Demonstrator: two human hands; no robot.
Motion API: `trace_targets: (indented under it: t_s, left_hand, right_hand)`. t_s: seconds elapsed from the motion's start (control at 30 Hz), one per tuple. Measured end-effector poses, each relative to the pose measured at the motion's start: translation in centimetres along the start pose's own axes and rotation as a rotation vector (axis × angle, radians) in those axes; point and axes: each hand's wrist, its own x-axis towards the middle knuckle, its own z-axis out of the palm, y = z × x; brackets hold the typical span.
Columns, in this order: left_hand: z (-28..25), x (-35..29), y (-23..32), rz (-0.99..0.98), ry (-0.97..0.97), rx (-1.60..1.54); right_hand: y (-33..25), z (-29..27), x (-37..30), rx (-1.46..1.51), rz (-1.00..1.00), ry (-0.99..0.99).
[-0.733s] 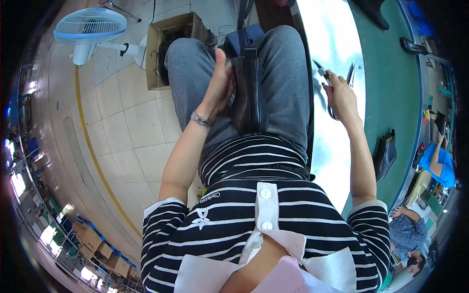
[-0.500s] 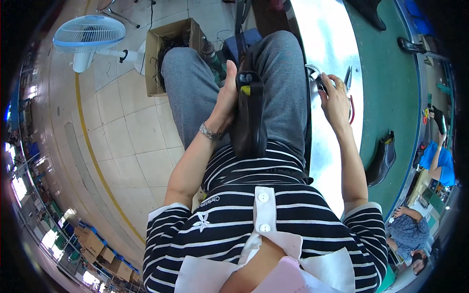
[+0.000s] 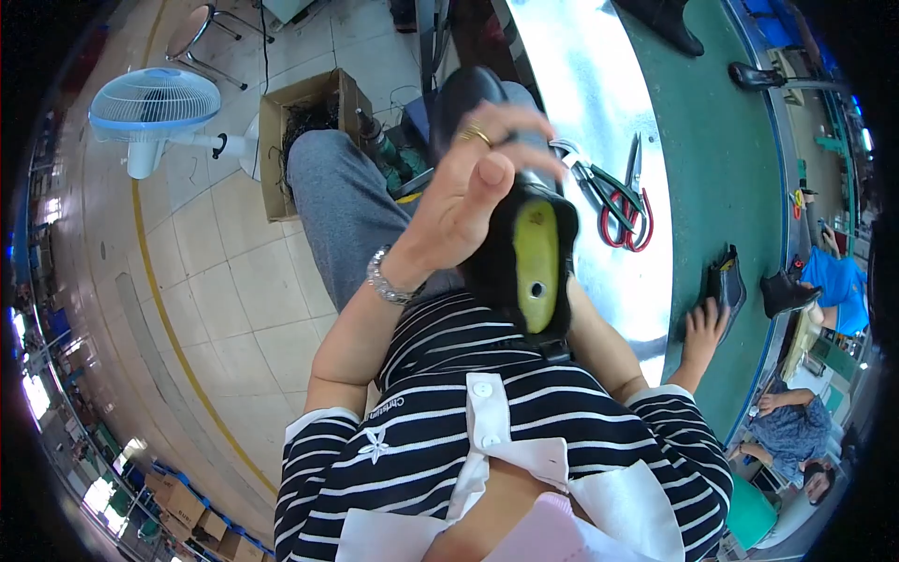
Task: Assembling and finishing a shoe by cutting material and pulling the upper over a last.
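A black shoe [image 3: 501,262] is held up over my lap, toe pointing away, its opening turned toward me. Inside, a yellow-green insole [image 3: 536,267] shows a small dark hole near the heel. My left hand [image 3: 459,192], with a watch at the wrist, is open above the shoe's left side; its fingers reach across the upper and are smeared by motion. My right hand is hidden behind the shoe; only the right forearm [image 3: 604,347] shows, running up to the shoe, which appears to rest in that hand.
On the metal bench at my right lie red-handled scissors [image 3: 627,220] and a dark-handled hand tool [image 3: 590,173]. Another person's hand [image 3: 707,328] touches a black shoe [image 3: 726,290] on the green surface. A carton [image 3: 273,140] and a fan [image 3: 154,112] stand at the left.
My right hand has left the tools on the bench and come behind the shoe. The shoe has tilted up, showing its insole. My left hand has shifted over its upper. Another person's hand has appeared at right.
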Motion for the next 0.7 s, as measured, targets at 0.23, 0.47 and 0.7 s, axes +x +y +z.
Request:
trace_targets:
  t_s: [0.23,0.47,0.7]
  left_hand:
    - [-3.9,1.0,-0.8,-0.281,0.120,-0.566]
    - [-2.8,1.0,-0.3,-0.403,0.115,-0.516]
    - [-1.6,1.9,0.3,-0.356,0.234,-0.421]
  right_hand:
    - [-3.7,-2.1,-0.7,0.443,0.276,-0.250]
    - [-4.1,-2.4,-1.6,0.330,0.219,-0.170]
    - [-4.2,-3.8,-0.6,0.069,0.087,-0.337]
